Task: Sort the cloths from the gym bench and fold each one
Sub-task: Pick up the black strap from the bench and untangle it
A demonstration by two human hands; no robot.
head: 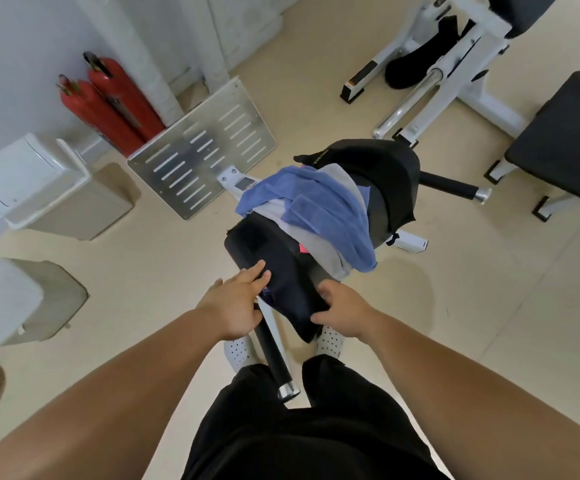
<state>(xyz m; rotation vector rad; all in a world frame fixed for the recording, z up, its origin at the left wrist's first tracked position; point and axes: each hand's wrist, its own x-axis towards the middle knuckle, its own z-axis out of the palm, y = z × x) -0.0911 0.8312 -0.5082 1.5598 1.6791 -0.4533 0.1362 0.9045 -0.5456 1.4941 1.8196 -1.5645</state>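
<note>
a dark cloth (292,296) lies over the near end of the bench (243,242), between the two hands, its near edge hanging off toward the person. the left hand (236,303) rests on the cloth's left side with its fingers (259,271) straight and together, flat on the fabric. the right hand (345,310) is at the cloth's right edge with its fingers curled and its thumb on top, pinching the fabric. just beyond the hands, further along the bench, a blue towel (330,216) lies in a heap over a grey cloth (323,252). a small pink bit (304,250) shows where the dark cloth meets the grey one. beyond the towel a black cloth (388,168) covers the far end of the bench. under the left hand a black bar (274,355) with a chrome tip runs back toward the person. a white shoe (239,351) shows on each side of that bar, above black shorts (299,427). far left of the left hand stand white bins (32,178) on the floor. beyond them two red extinguishers (108,105) stand against the wall, with a slotted metal plate (205,147) beside them. far right of the right hand is a second padded bench (565,140), and beyond it a white machine frame (454,64).
</note>
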